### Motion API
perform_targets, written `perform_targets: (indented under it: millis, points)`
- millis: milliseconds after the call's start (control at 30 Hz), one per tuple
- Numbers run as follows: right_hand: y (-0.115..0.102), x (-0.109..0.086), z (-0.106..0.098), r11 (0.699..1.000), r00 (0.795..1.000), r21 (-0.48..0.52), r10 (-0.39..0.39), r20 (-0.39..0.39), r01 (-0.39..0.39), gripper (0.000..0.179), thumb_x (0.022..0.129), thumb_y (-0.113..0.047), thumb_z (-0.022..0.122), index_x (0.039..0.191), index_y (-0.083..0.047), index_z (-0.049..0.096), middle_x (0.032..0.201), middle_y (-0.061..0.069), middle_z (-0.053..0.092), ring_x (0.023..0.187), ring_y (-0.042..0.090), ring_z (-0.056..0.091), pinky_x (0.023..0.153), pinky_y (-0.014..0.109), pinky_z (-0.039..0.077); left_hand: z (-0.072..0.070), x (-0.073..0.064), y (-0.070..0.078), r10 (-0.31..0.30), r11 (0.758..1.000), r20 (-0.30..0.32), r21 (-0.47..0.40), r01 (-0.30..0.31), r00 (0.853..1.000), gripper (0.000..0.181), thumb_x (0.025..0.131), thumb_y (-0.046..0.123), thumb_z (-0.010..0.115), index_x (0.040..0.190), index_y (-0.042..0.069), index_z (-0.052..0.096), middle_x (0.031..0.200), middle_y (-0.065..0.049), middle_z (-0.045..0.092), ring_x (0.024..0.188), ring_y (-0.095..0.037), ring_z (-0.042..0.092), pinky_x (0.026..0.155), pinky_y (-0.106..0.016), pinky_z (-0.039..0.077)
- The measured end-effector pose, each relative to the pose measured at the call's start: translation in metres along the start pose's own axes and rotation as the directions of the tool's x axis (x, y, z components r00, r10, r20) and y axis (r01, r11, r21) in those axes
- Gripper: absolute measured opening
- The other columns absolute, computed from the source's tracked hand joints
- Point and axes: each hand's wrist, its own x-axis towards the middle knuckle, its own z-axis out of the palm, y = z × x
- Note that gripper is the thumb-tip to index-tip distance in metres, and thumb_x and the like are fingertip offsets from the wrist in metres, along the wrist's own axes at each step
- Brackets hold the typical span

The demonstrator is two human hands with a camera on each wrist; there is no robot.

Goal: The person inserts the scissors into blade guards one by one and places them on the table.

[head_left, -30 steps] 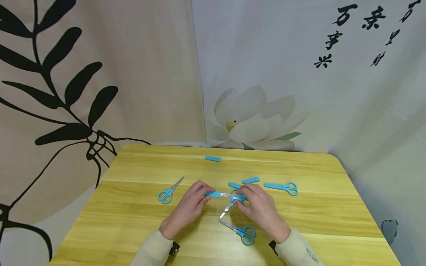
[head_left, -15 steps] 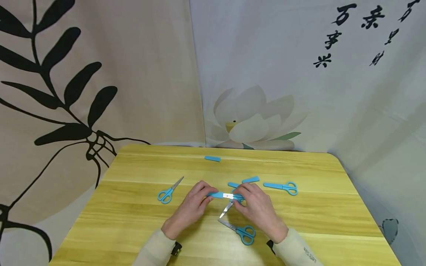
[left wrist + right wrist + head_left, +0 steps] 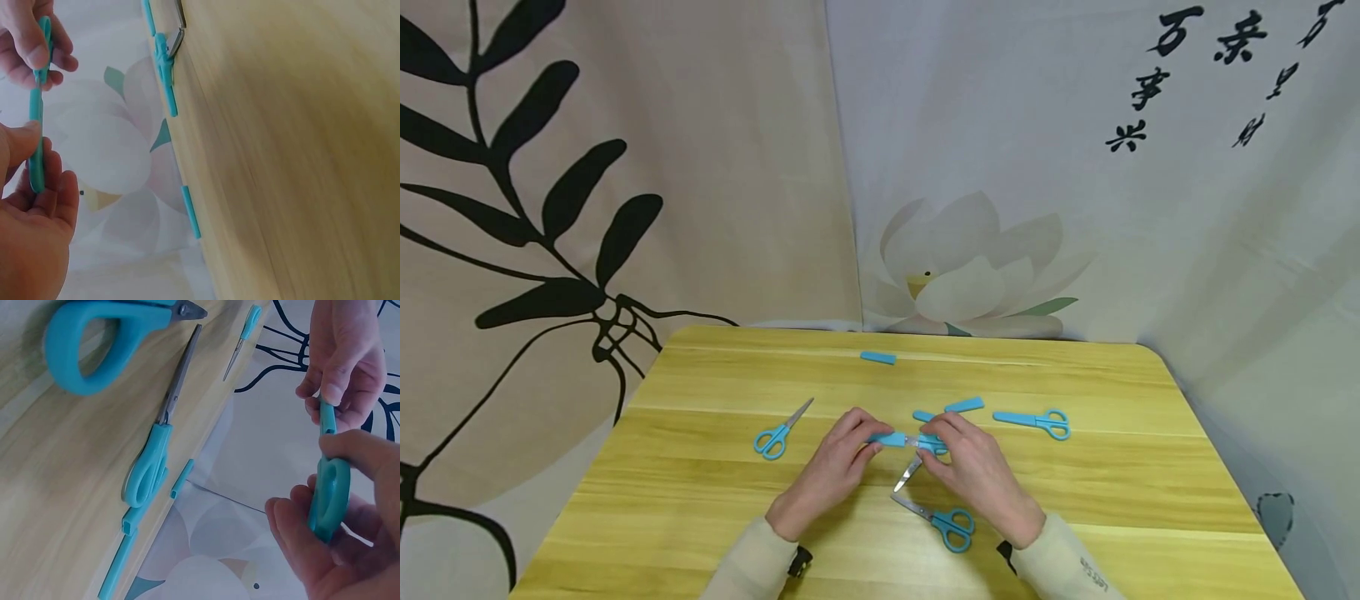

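The table (image 3: 1112, 500) spans the foreground, and 2 hands meet over its middle. The left hand (image 3: 831, 467) pinches a blue cap (image 3: 889, 438) between thumb and fingers; the right hand (image 3: 981, 467) pinches the handle of the held scissors (image 3: 932, 444).

The step in hand looks like sheathing the blades; the next move seems to call for a straight push, cap and blades kept in line, until no metal shows.

The held scissors are off the table, blades toward the left hand, a short bare strip between the 2 grips. Their loops sit partly behind the right fingers; the cap's far end runs back under the left fingers.

Around them lie 3 bare pairs (image 3: 942, 521), 1 capped pair (image 3: 1030, 422) and, smallest, 3 loose caps (image 3: 877, 358).
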Motion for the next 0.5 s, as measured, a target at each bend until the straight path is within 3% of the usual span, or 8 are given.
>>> perform_targets:
  millis: [167, 500]
  points:
    - [0.0006, -0.0007, 0.0000, 1.000, 1.000, 0.020, 0.012, 0.015, -0.012, 0.027, 0.078, -0.011, 0.092, 0.098, -0.008, 0.073, 0.101, 0.001, 0.070, 0.079, 0.013, 0.068, 0.059, 0.023, 0.054, 0.0006, 0.0000, 0.0002, 0.001, 1.000, -0.009, -0.006, -0.001, 1.000, 0.023, 0.098, 0.001, 0.068, 0.118, 0.010, 0.070, 0.110, 0.002, 0.056, 0.096, -0.011, 0.054, 0.081, -0.028, 0.054]
    - [0.0053, -0.0016, -0.0015, 0.999, 0.999, 0.052, -0.006, 0.042, 0.004, 0.025, 0.081, -0.013, 0.090, 0.099, -0.009, 0.072, 0.104, 0.002, 0.071, 0.083, 0.016, 0.071, 0.061, 0.025, 0.056, -0.0007, -0.0003, 0.0010, 0.030, 1.000, -0.024, -0.008, -0.030, 0.999, 0.024, 0.096, 0.000, 0.071, 0.117, 0.010, 0.073, 0.105, 0.004, 0.056, 0.090, -0.008, 0.053, 0.075, -0.023, 0.051]
